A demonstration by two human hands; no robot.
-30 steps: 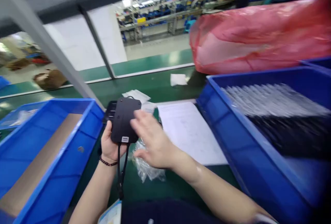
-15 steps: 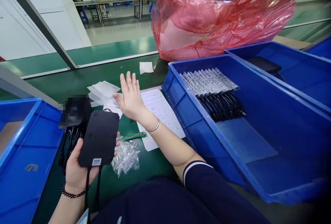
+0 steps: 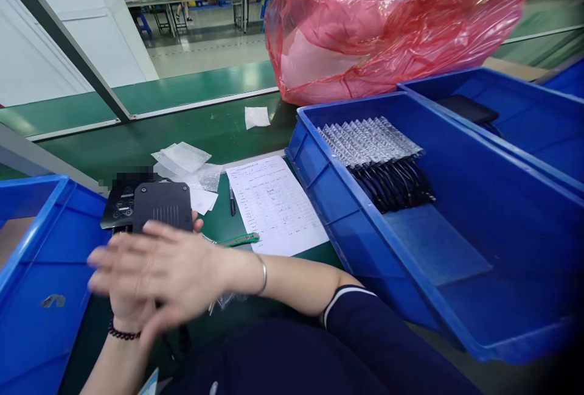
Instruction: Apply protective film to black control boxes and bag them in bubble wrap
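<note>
At the lower left of the frame, the black box [image 3: 163,203] lies in the left hand [image 3: 128,310], whose fingers curl round its right edge; most of that hold is hidden. The right hand [image 3: 168,264] is blurred, flat and spread, gripping nothing, and crosses in front of the box's lower part (whether the palm touches it, I cannot tell). The step in hand looks like a pass of the palm over the held box. The next move seems to call for a steady left hand and a right hand clear of the box's face. A second box [image 3: 120,203] lies just beside it on the left, while the cutter [image 3: 239,240], the pen [image 3: 232,200] and the paper sheet [image 3: 278,206] are near the middle.
</note>
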